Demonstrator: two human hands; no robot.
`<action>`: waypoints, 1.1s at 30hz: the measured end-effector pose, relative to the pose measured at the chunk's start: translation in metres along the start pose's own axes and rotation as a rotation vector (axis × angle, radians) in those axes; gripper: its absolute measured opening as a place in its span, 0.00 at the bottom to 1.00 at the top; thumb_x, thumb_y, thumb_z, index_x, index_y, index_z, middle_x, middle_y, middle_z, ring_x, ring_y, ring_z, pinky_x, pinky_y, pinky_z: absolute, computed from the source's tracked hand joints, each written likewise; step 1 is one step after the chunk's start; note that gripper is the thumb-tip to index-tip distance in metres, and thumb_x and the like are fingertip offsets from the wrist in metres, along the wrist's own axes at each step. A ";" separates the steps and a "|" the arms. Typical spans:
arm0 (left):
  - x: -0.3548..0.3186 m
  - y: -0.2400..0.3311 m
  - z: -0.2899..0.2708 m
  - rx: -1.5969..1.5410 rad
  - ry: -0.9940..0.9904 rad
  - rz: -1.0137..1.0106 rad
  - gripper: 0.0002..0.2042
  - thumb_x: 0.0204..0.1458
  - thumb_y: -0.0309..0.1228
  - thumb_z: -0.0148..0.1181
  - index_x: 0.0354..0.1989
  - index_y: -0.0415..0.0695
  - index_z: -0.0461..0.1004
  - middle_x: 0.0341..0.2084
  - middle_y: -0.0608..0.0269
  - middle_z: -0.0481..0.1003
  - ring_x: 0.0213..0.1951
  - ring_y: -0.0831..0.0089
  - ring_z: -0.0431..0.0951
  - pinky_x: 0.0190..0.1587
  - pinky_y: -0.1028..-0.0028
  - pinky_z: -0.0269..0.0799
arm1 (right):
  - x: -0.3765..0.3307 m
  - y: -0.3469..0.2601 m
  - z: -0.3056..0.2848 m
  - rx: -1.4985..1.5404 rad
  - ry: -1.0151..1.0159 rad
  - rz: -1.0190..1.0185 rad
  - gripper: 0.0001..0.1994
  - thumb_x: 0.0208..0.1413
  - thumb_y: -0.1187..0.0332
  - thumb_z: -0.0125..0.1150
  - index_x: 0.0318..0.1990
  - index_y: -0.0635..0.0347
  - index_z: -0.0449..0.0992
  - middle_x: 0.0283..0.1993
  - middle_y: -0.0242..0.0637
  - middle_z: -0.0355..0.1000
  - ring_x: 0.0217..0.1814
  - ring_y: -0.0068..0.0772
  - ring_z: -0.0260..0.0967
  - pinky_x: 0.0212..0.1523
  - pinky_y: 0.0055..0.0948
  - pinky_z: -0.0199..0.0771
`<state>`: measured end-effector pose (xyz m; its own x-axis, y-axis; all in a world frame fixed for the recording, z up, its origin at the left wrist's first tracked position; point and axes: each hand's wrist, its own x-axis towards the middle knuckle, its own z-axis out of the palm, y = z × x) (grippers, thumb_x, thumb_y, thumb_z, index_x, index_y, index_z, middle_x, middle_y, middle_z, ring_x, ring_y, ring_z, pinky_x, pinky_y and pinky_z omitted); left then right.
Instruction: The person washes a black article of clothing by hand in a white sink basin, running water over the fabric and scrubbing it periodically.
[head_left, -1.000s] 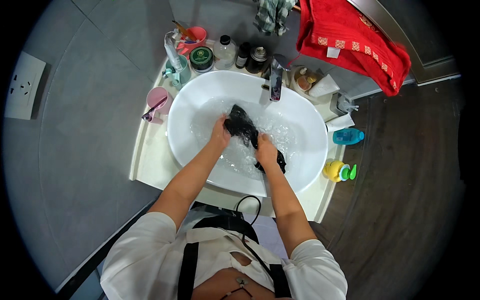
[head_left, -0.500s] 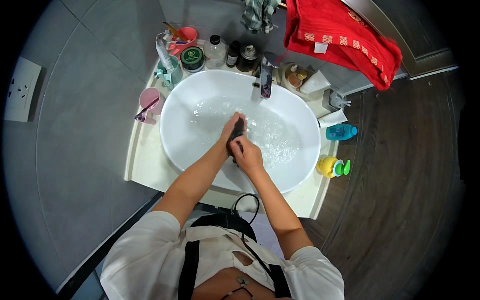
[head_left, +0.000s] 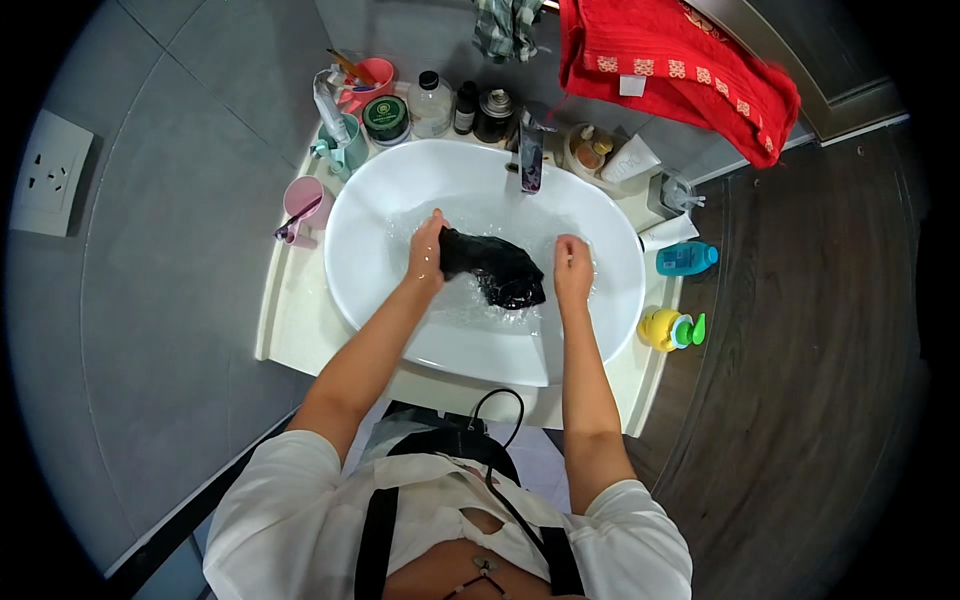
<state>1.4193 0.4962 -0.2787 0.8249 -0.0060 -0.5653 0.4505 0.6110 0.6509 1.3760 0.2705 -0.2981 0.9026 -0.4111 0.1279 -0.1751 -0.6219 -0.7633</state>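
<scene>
A black wet cloth point(head_left: 497, 268) spreads over the water in the white oval basin point(head_left: 345, 210), its surface shiny and crumpled. My left hand point(head_left: 427, 250) is closed on the left end of the cloth. Over the right half of the basin is my right hand point(head_left: 573, 268), its fingers curled in, with nothing visible in them. A small gap separates it from the cloth's right end. Behind the hands, the metal faucet point(head_left: 531, 165) reaches over the basin's far rim.
A pink cup point(head_left: 304, 205), a green cup point(head_left: 347, 150), a dark green-lidded jar point(head_left: 386, 118) and bottles crowd the left and far counter. On the right are a blue bottle point(head_left: 685, 259) and a yellow pump bottle point(head_left: 664, 328). A red towel point(head_left: 675, 85) hangs at the back.
The bunched black cloth between my two hands has opened out over the water. My left hand moved left with it; my right hand moved away to the right, off the cloth.
</scene>
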 end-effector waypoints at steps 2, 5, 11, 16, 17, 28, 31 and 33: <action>0.024 -0.008 -0.027 0.284 0.000 0.095 0.12 0.48 0.42 0.55 0.24 0.47 0.67 0.20 0.65 0.66 0.24 0.72 0.67 0.30 0.74 0.64 | -0.019 0.009 0.009 -0.026 -0.174 -0.070 0.09 0.49 0.63 0.53 0.32 0.58 0.73 0.35 0.43 0.69 0.38 0.45 0.66 0.39 0.34 0.66; 0.040 -0.037 -0.046 0.892 0.010 0.484 0.15 0.45 0.41 0.58 0.33 0.44 0.68 0.30 0.57 0.68 0.34 0.66 0.68 0.38 0.71 0.65 | -0.054 0.007 0.027 -0.196 -0.455 -0.088 0.15 0.39 0.60 0.63 0.36 0.53 0.73 0.37 0.40 0.67 0.43 0.41 0.64 0.43 0.34 0.65; 0.027 -0.062 -0.054 1.764 -0.155 0.614 0.37 0.29 0.26 0.65 0.54 0.45 0.55 0.51 0.48 0.56 0.49 0.50 0.62 0.52 0.61 0.61 | -0.056 0.030 0.041 -0.323 -0.448 -0.138 0.15 0.37 0.74 0.59 0.38 0.56 0.73 0.36 0.44 0.67 0.40 0.44 0.65 0.42 0.35 0.66; 0.043 -0.011 -0.068 1.647 -0.203 0.440 0.24 0.33 0.26 0.60 0.45 0.45 0.66 0.38 0.53 0.70 0.41 0.57 0.70 0.43 0.69 0.68 | -0.017 0.041 -0.018 -0.247 -0.344 -0.212 0.15 0.35 0.84 0.49 0.30 0.54 0.75 0.37 0.40 0.67 0.42 0.43 0.65 0.41 0.33 0.66; 0.054 0.002 -0.076 1.498 -0.196 0.403 0.19 0.34 0.27 0.59 0.40 0.45 0.69 0.35 0.54 0.72 0.39 0.59 0.72 0.42 0.70 0.68 | -0.012 0.041 -0.032 -0.229 -0.311 -0.208 0.15 0.34 0.84 0.50 0.29 0.53 0.75 0.36 0.38 0.67 0.41 0.42 0.66 0.40 0.31 0.67; 0.064 -0.022 -0.101 0.903 -0.264 0.212 0.16 0.42 0.28 0.57 0.42 0.42 0.70 0.34 0.57 0.73 0.38 0.71 0.71 0.43 0.77 0.65 | -0.025 0.063 -0.028 -0.052 -0.486 -0.118 0.30 0.33 0.74 0.62 0.51 0.55 0.63 0.51 0.51 0.59 0.58 0.50 0.52 0.57 0.35 0.54; 0.046 -0.049 -0.091 1.123 -0.266 0.410 0.33 0.36 0.34 0.64 0.54 0.40 0.59 0.44 0.47 0.66 0.47 0.58 0.66 0.51 0.68 0.60 | -0.039 0.034 0.010 -0.240 -0.457 -0.153 0.36 0.34 0.67 0.67 0.56 0.53 0.57 0.51 0.53 0.58 0.56 0.54 0.53 0.55 0.37 0.57; 0.027 -0.060 -0.074 1.400 -0.259 0.588 0.37 0.32 0.33 0.65 0.55 0.40 0.57 0.47 0.44 0.63 0.52 0.51 0.60 0.55 0.64 0.55 | -0.051 0.033 0.024 -0.379 -0.535 -0.081 0.30 0.36 0.68 0.64 0.51 0.54 0.63 0.51 0.52 0.59 0.50 0.52 0.60 0.47 0.38 0.65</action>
<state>1.3897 0.5178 -0.3702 0.9632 -0.2615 -0.0623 -0.1218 -0.6311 0.7661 1.3342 0.2871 -0.3448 0.9725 -0.0257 -0.2314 -0.1362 -0.8689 -0.4759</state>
